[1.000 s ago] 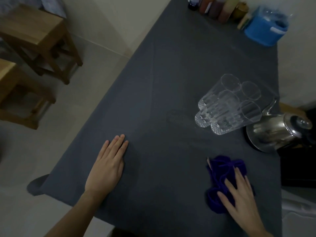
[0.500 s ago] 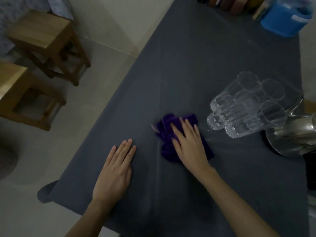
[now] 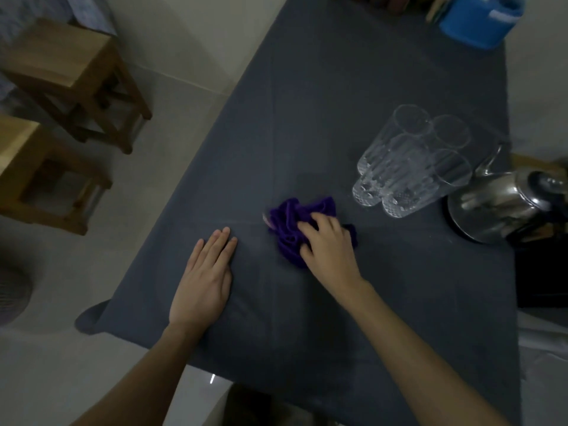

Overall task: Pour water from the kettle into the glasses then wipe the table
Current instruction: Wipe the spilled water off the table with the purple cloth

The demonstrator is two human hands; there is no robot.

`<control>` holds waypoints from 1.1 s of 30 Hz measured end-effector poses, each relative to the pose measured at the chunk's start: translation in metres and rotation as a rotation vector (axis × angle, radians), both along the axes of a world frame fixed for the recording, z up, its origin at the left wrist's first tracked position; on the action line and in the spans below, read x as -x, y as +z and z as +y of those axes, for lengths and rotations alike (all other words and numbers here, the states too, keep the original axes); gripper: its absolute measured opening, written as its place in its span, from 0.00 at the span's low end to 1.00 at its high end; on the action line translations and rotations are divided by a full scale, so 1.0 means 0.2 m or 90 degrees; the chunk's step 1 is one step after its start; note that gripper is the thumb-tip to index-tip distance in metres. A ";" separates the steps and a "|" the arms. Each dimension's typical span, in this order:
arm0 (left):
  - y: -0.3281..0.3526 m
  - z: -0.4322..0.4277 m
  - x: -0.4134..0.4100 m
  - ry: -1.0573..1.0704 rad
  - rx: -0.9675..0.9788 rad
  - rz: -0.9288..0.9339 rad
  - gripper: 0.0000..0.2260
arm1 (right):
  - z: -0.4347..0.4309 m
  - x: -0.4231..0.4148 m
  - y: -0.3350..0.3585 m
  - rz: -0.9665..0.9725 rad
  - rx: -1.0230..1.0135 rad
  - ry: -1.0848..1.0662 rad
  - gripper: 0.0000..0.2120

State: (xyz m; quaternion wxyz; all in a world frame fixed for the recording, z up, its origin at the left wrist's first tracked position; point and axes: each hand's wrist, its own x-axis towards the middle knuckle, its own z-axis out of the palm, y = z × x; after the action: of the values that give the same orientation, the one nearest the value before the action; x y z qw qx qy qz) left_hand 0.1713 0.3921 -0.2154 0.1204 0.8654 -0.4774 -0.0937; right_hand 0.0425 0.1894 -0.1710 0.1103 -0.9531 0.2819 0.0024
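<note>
The right hand's (image 3: pixel 330 245) grip is bunching the purple cloth (image 3: pixel 295 221), now dragged leftward from beside the kettle (image 3: pixel 498 207) to mid-desk (image 3: pixel 338 87) near the glasses (image 3: pixel 408 167), so wiping is progressing, while the left hand (image 3: pixel 204 281) is staying flat, fingers apart.

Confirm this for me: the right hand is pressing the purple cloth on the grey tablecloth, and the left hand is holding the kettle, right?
Not quite. The left hand lies flat on the grey tablecloth, away from the kettle, as the head view shows. The right hand does press the purple cloth.
</note>
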 end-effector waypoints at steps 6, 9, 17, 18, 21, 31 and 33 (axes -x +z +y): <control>0.00 0.00 0.01 0.002 0.003 -0.001 0.23 | 0.20 0.63 0.04 0.067 -0.014 0.145 0.23; -0.01 0.00 0.01 0.000 0.015 -0.002 0.23 | 0.10 1.01 0.01 0.113 0.023 0.050 0.21; -0.03 0.00 0.00 -0.002 0.018 -0.001 0.23 | -0.07 1.43 -0.09 -0.008 0.063 -0.364 0.34; -0.03 0.00 0.00 -0.002 0.019 -0.001 0.23 | -0.05 1.38 -0.11 -0.034 0.055 -0.404 0.31; -0.04 0.00 -0.01 0.000 0.023 0.003 0.24 | 0.01 1.20 -0.16 -0.089 0.074 -0.496 0.25; -0.02 0.00 0.01 -0.001 0.025 0.005 0.23 | 0.30 0.21 -0.13 -0.181 0.025 -0.103 0.17; -0.02 0.00 0.00 -0.005 0.026 0.010 0.24 | 0.41 0.09 -0.13 -0.163 -0.003 0.028 0.19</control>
State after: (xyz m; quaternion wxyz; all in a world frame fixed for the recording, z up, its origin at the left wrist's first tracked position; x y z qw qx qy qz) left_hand 0.1704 0.3927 -0.2188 0.1415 0.8599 -0.4819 -0.0908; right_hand 0.0251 0.2719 -0.1976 0.1478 -0.9513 0.2444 -0.1160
